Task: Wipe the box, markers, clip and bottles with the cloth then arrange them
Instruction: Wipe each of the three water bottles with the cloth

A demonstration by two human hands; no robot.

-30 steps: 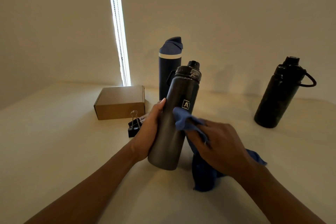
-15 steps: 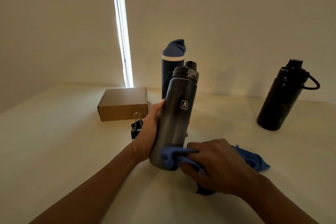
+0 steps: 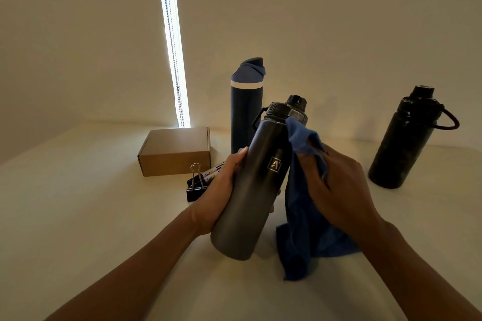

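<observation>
Left hand (image 3: 221, 190) grips the tilted grey bottle (image 3: 250, 190); right hand (image 3: 339, 187) pinches the blue cloth (image 3: 307, 216) against its neck.

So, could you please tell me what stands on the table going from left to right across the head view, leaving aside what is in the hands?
Cardboard box → binder clip → navy bottle with the blue lid → black bottle with the loop handle.
</observation>
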